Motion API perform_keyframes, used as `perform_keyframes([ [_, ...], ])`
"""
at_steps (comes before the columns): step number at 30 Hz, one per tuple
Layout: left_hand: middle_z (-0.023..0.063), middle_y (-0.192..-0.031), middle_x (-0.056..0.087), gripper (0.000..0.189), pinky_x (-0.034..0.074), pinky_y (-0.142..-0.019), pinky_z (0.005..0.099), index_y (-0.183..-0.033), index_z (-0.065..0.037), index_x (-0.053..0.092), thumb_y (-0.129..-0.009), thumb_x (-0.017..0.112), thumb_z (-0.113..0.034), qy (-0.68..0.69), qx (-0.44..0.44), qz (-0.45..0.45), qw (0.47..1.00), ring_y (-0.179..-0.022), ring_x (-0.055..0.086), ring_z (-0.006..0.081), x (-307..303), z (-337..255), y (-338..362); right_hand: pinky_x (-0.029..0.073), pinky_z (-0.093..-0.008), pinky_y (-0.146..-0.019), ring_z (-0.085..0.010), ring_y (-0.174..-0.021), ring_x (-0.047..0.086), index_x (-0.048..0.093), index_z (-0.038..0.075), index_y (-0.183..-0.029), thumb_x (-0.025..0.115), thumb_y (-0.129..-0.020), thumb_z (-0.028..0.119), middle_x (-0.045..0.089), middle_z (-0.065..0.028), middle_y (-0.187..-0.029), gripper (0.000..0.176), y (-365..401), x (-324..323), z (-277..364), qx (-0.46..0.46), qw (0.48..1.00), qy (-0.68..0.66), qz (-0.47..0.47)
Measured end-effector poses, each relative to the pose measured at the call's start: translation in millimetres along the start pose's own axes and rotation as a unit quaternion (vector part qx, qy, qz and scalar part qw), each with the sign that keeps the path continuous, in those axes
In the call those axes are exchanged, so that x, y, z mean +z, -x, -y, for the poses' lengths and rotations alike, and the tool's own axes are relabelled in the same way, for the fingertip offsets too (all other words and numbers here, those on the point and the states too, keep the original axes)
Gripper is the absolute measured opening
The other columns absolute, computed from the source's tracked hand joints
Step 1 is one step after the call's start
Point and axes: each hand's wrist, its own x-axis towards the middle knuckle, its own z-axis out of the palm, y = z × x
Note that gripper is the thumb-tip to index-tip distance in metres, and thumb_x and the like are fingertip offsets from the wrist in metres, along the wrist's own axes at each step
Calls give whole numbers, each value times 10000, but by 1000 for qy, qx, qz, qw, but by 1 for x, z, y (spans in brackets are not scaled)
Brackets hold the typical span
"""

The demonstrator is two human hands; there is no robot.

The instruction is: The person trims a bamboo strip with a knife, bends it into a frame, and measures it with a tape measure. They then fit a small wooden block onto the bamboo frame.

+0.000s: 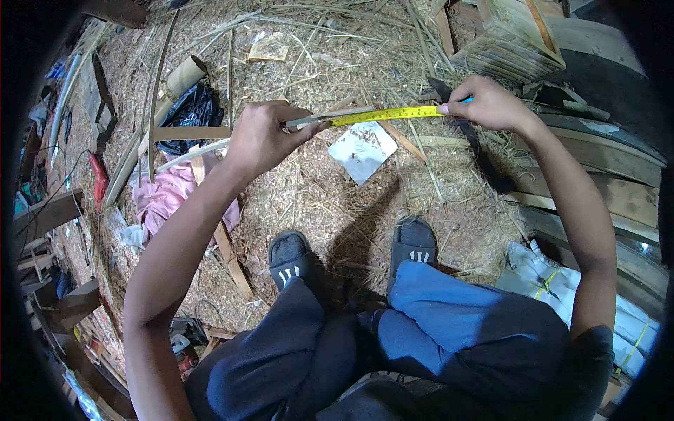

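Tape, a yellow tape, runs across the upper middle of the frame. It goes side to side and tips up a little toward the right. It is up in the air, above the ground and the feet.

The left hand is at the left end. Its fingers are curled tight around a thin strip, and the tape lies right along that strip. The right hand is at the right end. Its fingers pinch the tape, and a bit of something blue sticks out past them. The tape sits between the two hands, with one hand on each end.

Under the tape, a white paper lies on the ground, which is covered in straw and wood bits. Two dark slippers stand just below it.

At the left are a pink cloth, a black bag and a cardboard tube. A wooden crate is at the upper right, and a white sack is at the lower right.
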Motion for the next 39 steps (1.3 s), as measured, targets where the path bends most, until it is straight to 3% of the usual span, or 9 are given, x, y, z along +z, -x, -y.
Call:
perform_keyframes([
  [10,126,-765,729,341,513,-559,359,-1017,-18,801,-869,827,-324,6,9,-20,1000,-602,655,190,6,3,0,461,-372,-591,-173,-571,579,762,-5,-862,743,-919,362,611,-79,-616,372,6,-3,9,20,999,-29,6],
  [13,116,-782,744,332,510,-549,363,-1007,-29,806,-872,822,-331,-1,13,-17,1000,-593,650,182,8,2,-1,469,-403,-630,-224,-611,599,773,25,-850,741,-900,411,625,-126,-625,391,3,-2,0,-26,999,-38,-3],
  [19,113,-791,760,332,526,-552,360,-986,-38,812,-876,815,-351,11,37,-17,999,-602,671,174,9,-7,-5,491,-389,-765,-263,-807,644,740,72,-1081,745,-931,330,692,-116,-839,298,6,-1,0,-51,996,49,47],
  [22,108,-800,764,346,567,-599,373,-963,-69,820,-873,804,-402,16,8,-4,1000,-633,705,202,10,-8,-7,488,-400,-767,-260,-815,644,707,59,-1079,748,-932,326,680,-107,-834,308,2,3,3,-127,990,50,38],
  [24,102,-812,768,362,601,-639,390,-945,-96,826,-870,793,-449,22,-8,3,1000,-656,728,228,12,-9,-9,486,-413,-770,-254,-794,637,690,49,-994,702,-956,379,648,-113,-829,333,3,2,17,-71,985,-49,151],
  [27,120,-825,774,383,611,-657,374,-956,-76,823,-883,784,-450,4,0,29,1000,-670,741,232,15,-16,-13,488,-402,-735,-225,-762,636,691,58,-999,681,-977,352,648,-99,-788,295,3,7,29,-135,986,22,96],
  [32,140,-855,771,333,580,-653,373,-1001,-54,813,-873,815,-361,23,-43,53,997,-704,737,225,11,-30,-17,490,-399,-672,-216,-699,640,703,51,-944,688,-972,297,659,-97,-725,247,5,3,51,-40,987,-77,139],
  [34,144,-871,772,347,586,-669,374,-1007,-54,813,-873,813,-374,24,-40,50,998,-725,744,231,11,-31,-18,492,-409,-658,-219,-686,640,710,51,-917,692,-965,285,675,-96,-745,239,0,5,49,-110,990,-38,84],
  [39,162,-909,776,395,599,-704,374,-1025,-54,810,-871,807,-417,31,-59,69,995,-776,761,241,9,-37,-23,504,-425,-644,-242,-668,647,715,35,-851,701,-961,286,676,-112,-731,275,7,2,83,-50,996,22,68],
])
